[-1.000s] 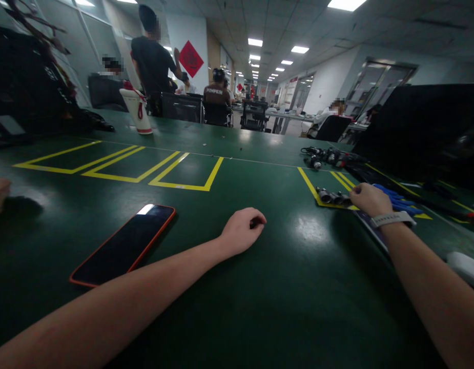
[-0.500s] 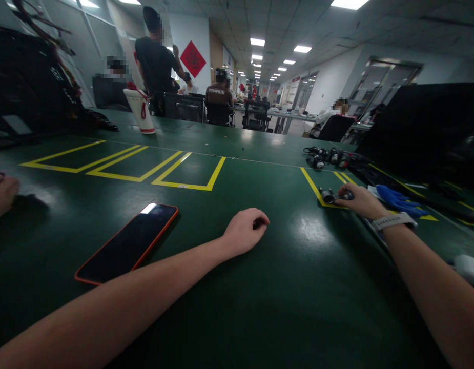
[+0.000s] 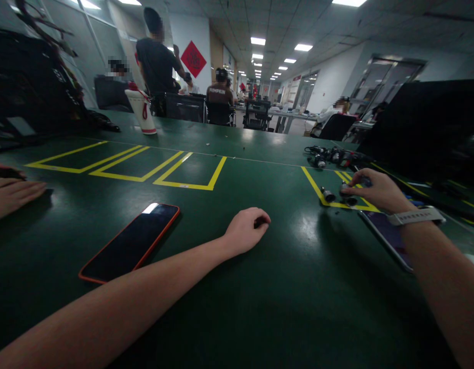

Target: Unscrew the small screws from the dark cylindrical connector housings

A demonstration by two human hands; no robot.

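Metal connectors (image 3: pixel 329 195), small and cylindrical, lie on the green table (image 3: pixel 260 307) to your right, on the near corner of a box marked in yellow tape (image 3: pixel 359 207). Your right hand (image 3: pixel 375 192) is over them, palm down, fingers bent. The thumb and forefinger arch down to the piece nearest you, and the thumb tip touches it. I cannot tell whether you have it pinched or are only touching it. One connector sits just left of your thumb, clear of the hand. A pale wristband (image 3: pixel 415 217) circles that wrist, and a dark phone (image 3: pixel 386 236) lies flat on the table under your wrist and forearm.

Your left hand (image 3: pixel 246 230) rests on the table near the middle, well apart from the connectors. It is curled into a loose fist with the knuckles up, and nothing shows in it. Left of it lies a second phone with an orange rim (image 3: pixel 131 243), screen up.

Farther off on the right, beyond your right hand, sits a dark heap of more connectors (image 3: pixel 331 155). Yellow rectangles (image 3: pixel 183 186) mark the table's far left half, and a white cup (image 3: pixel 143 111) stands beyond them. At the left edge another person's hand (image 3: pixel 14 195) lies flat on the table with its fingers out.
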